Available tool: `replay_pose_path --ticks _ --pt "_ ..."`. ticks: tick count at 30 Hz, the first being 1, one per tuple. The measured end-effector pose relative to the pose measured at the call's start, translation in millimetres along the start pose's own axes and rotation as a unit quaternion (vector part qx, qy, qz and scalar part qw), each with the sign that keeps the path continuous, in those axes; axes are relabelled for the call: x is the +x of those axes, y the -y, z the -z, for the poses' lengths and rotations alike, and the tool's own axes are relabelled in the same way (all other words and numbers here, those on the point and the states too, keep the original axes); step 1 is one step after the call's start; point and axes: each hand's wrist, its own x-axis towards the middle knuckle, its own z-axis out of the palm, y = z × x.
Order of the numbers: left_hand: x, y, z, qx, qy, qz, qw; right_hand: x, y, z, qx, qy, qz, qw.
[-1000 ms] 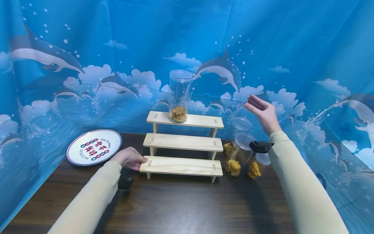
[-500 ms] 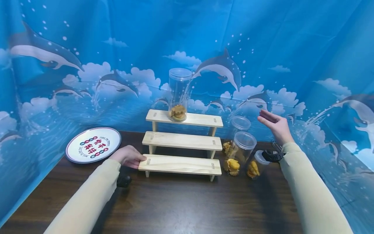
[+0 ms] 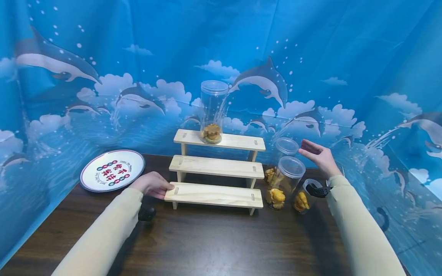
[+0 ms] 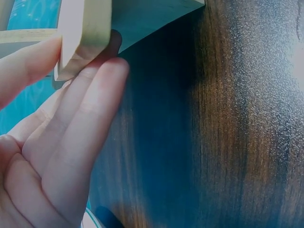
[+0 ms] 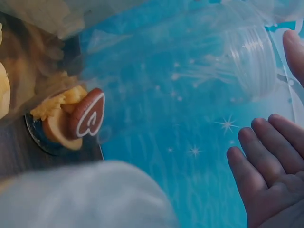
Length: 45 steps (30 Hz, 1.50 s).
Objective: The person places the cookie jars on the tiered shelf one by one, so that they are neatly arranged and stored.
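Note:
A three-step wooden display stand [image 3: 214, 194] stands on the table. At its left end, my left hand [image 3: 153, 186] pinches the lowest board, thumb above and fingers beneath, as the left wrist view confirms. My right hand [image 3: 321, 157] is in the air beside the lid of the back clear jar [image 3: 286, 146], fingers extended and holding nothing. A second tall jar [image 3: 291, 168] with yellow pieces is in front of it, and a shorter jar [image 3: 303, 199] sits to the right. In the right wrist view, a heart-shaped cookie [image 5: 90, 114] shows inside a jar, apart from the fingers.
Another tall clear jar [image 3: 213, 109] with brown cookies at its bottom stands on the top board. A white plate [image 3: 89, 174] with red lettering leans against the backdrop at the left. Blue dolphin-print cloth [image 3: 138, 46] hangs behind the dark wooden table [image 3: 221, 245].
My right hand first moves down and to the right, then slightly left and lower, towards the back jar's lid. The left hand keeps its grip on the lowest board.

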Motion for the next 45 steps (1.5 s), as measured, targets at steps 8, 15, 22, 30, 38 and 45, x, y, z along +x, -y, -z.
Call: replay_pose_path --ticks 8,15,22,30,38,45 --pt "-0.6 1.0 0.4 -0.001 0.0 -0.001 1.0 10.7 -4 -12 -0.017 0.046 -0.012 0.9987" --pt "-1.0 -0.7 -0.2 -0.007 0.002 0.0 1.0 13.9 -5 -15 -0.025 0.043 -0.019 0.9986" --pt "-1.3 -0.8 -1.2 -0.011 -0.001 0.002 0.9999 14.0 -5 -20 -0.028 0.036 -0.029 0.9985" --pt "-0.9 0.1 -0.5 -0.003 -0.001 0.004 1.0 15.2 -5 -27 -0.005 0.035 -0.027 0.999" --pt "-1.3 -0.4 -0.1 -0.006 -0.001 0.003 1.0 12.7 -5 -29 -0.001 0.019 -0.036 0.9992" --pt "-2.6 -1.6 -0.4 0.0 0.003 -0.003 1.0 11.5 -2 -29 -0.007 0.007 -0.049 0.9987"
